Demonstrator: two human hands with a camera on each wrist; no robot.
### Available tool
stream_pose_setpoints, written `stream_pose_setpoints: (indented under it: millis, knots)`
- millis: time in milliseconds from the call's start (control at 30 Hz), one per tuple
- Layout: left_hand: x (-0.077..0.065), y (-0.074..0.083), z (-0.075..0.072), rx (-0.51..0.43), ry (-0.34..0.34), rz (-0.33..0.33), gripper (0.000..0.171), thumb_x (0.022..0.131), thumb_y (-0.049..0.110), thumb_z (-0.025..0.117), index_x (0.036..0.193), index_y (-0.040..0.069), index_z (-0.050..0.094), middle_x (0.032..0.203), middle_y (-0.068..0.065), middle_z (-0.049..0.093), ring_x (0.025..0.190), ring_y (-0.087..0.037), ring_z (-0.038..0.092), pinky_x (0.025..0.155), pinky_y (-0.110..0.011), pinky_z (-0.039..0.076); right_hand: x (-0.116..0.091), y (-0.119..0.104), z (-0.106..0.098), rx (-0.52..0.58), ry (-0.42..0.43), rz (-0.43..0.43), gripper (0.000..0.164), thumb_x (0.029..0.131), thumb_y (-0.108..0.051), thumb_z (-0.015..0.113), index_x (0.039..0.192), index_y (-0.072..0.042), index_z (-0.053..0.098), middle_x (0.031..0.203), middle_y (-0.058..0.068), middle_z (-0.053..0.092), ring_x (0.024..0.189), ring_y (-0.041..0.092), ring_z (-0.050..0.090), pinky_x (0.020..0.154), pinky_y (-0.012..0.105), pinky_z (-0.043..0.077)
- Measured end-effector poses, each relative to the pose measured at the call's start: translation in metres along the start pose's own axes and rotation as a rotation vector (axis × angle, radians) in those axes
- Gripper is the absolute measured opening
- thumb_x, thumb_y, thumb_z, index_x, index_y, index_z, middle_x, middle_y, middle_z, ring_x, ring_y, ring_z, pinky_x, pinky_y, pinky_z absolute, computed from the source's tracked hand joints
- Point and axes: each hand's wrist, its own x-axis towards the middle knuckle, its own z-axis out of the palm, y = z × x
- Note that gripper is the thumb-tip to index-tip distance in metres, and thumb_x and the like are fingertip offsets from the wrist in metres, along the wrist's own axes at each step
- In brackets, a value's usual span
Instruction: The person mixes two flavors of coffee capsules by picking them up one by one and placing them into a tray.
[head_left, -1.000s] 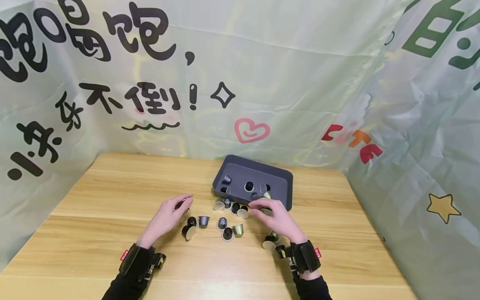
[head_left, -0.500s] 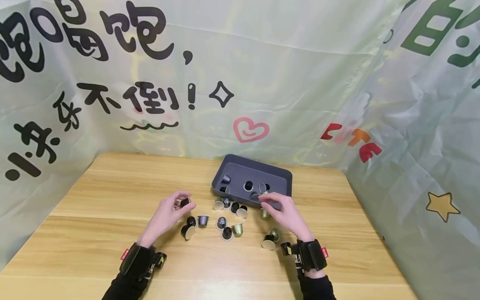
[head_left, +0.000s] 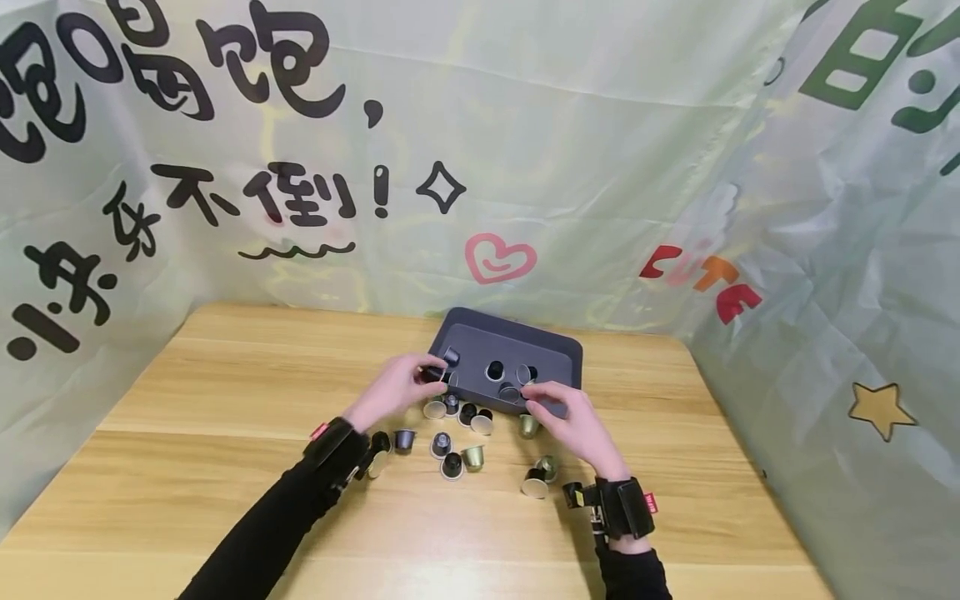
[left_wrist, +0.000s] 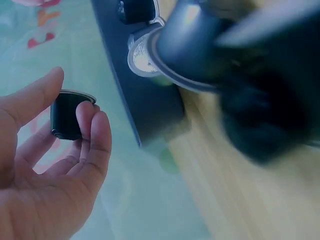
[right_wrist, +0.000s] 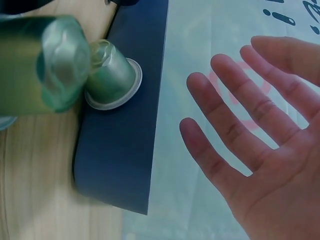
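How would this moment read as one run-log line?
left hand: pinches black capsule | right hand: holds nothing | tray: capsules inside | table: loose capsules

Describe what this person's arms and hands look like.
Black fabric sleeves, wide black wrist straps and small red tags on each side; a small black boxy device with a yellow mark beside the right strap. Left hand and right hand are ungloved.

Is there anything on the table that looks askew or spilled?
Yes: the tray sits askew to the back edge of the table, and capsules lie scattered in front of it, some on their sides. No spilled powder is visible.
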Motion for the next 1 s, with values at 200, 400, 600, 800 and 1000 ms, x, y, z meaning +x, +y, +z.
stream_pose_setpoints:
  millis: [200, 400, 600, 800, 1000]
  knots:
    - [0.03, 0.004, 0.011, 0.065, -0.021, 0.053, 0.046, 0.09, 0.011, 0.073, 0.133, -0.001, 0.062, 0.109, -0.019, 0.072, 0.077, -0.017, 0.063, 0.071, -0.026, 0.053, -0.002, 0.002, -0.001, 0.022, -0.017, 0.016, 0.023, 0.097, -0.013, 0.067, 0.117, -0.003, 0.072, 0.117, 0.01, 0.075, 0.106, 0.026, 0.07, 0.096, 0.045, 0.057]
    - [0.032, 0.002, 0.009, -0.055, -0.035, 0.047, 0.061, 0.091, -0.004, 0.066, 0.148, -0.004, 0.044, 0.135, -0.031, 0.059, 0.116, -0.041, 0.065, 0.103, -0.047, 0.056, -0.003, 0.003, -0.004, 0.038, -0.028, 0.016, 0.022, 0.098, -0.014, 0.066, 0.117, -0.007, 0.072, 0.119, 0.012, 0.074, 0.112, 0.029, 0.069, 0.1, 0.051, 0.055]
    - [0.008, -0.012, -0.011, -0.072, 0.022, 0.035, 0.052, 0.094, 0.003, 0.063, 0.143, -0.005, 0.048, 0.14, -0.031, 0.056, 0.126, -0.046, 0.058, 0.111, -0.055, 0.047, -0.004, 0.002, -0.011, 0.026, -0.088, 0.045, 0.023, 0.096, -0.015, 0.068, 0.116, -0.007, 0.073, 0.116, 0.012, 0.075, 0.107, 0.025, 0.07, 0.093, 0.04, 0.058]
    - [-0.034, -0.04, -0.028, -0.036, 0.003, 0.068, 0.048, 0.1, 0.015, 0.059, 0.139, -0.01, 0.05, 0.139, -0.032, 0.056, 0.127, -0.048, 0.056, 0.112, -0.062, 0.043, -0.005, -0.001, -0.014, 0.039, -0.21, 0.079, 0.024, 0.095, -0.012, 0.069, 0.117, -0.004, 0.072, 0.114, 0.013, 0.075, 0.101, 0.021, 0.071, 0.087, 0.027, 0.058]
    - [-0.068, -0.059, -0.03, 0.005, -0.028, 0.046, 0.052, 0.102, 0.025, 0.058, 0.141, -0.008, 0.049, 0.144, -0.029, 0.054, 0.132, -0.05, 0.052, 0.113, -0.065, 0.04, -0.006, 0.001, -0.013, 0.025, -0.263, 0.072, 0.025, 0.093, -0.008, 0.069, 0.116, 0.002, 0.07, 0.104, 0.015, 0.074, 0.091, 0.019, 0.069, 0.08, 0.024, 0.058]
